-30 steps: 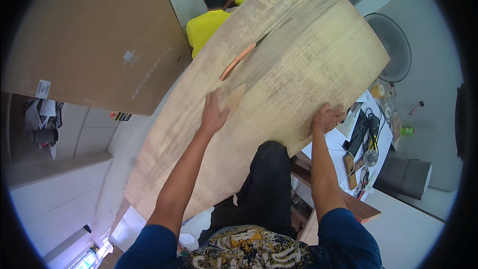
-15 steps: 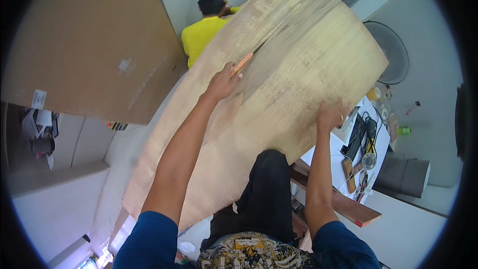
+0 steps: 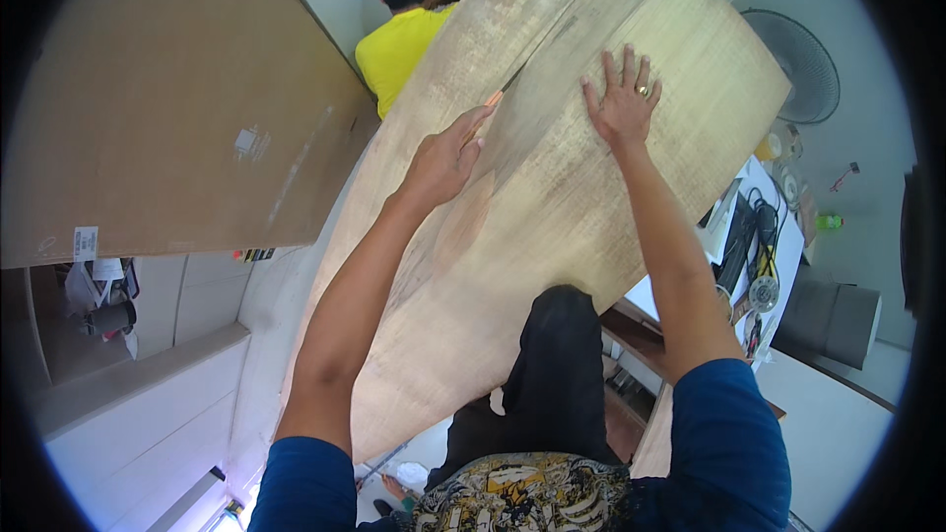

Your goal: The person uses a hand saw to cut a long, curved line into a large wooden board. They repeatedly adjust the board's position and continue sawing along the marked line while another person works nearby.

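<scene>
- Veneer sheet [image 3: 552, 207], big, pale wood grain, spans from near the person's lap up and away toward a co-worker in a yellow shirt [image 3: 399, 44].
- Left hand [image 3: 443, 158] closed around an orange pencil-like tool [image 3: 496, 99], tip on the sheet (exact tool unclear).
- Right hand [image 3: 621, 103] open flat, fingers spread, palm pressing the sheet, gripping nothing.
- Sheet looks thin and bowed, so probably light, flexible, likely to crack or split along the grain if bent hard.
- Best held at opposite long edges with flat palms, supported underneath, not pinched at a corner.
- Brown board [image 3: 168, 108] stands to the left; fan [image 3: 800, 64] and cluttered white table [image 3: 778, 256] to the right.
</scene>
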`<move>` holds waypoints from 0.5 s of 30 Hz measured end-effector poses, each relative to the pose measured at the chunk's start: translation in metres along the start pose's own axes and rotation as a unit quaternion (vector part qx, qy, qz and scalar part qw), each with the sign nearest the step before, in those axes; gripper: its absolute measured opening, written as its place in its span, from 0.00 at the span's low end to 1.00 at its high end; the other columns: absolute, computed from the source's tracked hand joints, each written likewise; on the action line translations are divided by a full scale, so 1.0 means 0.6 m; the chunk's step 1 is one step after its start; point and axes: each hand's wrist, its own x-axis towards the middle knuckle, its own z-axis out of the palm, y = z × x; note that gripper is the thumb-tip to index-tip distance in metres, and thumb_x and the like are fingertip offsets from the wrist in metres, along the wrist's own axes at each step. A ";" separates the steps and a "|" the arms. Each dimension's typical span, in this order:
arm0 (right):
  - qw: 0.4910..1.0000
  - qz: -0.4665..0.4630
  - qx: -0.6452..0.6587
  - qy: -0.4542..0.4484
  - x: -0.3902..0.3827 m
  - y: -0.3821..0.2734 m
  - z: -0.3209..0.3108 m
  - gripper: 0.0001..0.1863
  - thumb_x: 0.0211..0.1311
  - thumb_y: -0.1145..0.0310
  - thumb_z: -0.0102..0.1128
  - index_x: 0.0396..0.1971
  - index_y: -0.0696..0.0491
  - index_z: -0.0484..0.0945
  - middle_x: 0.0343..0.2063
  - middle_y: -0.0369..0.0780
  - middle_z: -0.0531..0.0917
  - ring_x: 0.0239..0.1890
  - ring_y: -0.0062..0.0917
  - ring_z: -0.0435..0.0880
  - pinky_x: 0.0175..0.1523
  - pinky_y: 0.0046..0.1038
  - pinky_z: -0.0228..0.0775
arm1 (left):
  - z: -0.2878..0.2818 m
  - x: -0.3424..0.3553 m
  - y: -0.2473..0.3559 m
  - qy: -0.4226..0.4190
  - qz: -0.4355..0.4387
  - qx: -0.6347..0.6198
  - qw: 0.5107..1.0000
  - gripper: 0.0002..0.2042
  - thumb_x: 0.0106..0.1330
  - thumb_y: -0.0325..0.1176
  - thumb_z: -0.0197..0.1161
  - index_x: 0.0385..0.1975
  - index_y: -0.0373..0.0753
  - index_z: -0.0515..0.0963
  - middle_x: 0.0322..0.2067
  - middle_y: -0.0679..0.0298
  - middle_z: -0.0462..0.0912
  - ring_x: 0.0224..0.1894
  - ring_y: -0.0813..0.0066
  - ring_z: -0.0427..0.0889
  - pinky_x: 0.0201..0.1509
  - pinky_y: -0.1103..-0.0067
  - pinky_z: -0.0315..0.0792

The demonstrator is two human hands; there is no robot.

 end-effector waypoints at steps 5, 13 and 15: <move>1.000 -0.001 0.003 0.012 0.005 0.013 0.008 0.39 0.76 0.34 0.36 0.80 0.37 0.56 0.82 0.41 0.48 0.83 0.45 0.40 0.81 0.60 0.30 | -0.081 -0.143 0.079 -0.007 -0.029 0.044 0.999 0.24 0.76 0.31 0.56 0.71 0.49 0.69 0.60 0.48 0.82 0.59 0.43 0.82 0.63 0.61 0.75; 1.000 -0.004 -0.021 -0.016 0.006 -0.007 0.018 0.41 0.75 0.31 0.32 0.81 0.36 0.54 0.82 0.40 0.46 0.83 0.47 0.37 0.81 0.61 0.28 | -0.146 -0.223 0.119 -0.033 -0.198 0.068 0.977 0.21 0.75 0.25 0.58 0.68 0.43 0.74 0.59 0.52 0.84 0.61 0.65 0.84 0.64 0.73 0.73; 1.000 -0.008 -0.016 -0.025 0.003 -0.001 0.021 0.41 0.75 0.30 0.32 0.81 0.36 0.54 0.82 0.41 0.46 0.83 0.47 0.37 0.81 0.61 0.27 | -0.137 -0.190 0.117 -0.060 -0.243 0.070 0.966 0.21 0.75 0.25 0.58 0.67 0.43 0.75 0.58 0.53 0.85 0.60 0.66 0.84 0.63 0.73 0.74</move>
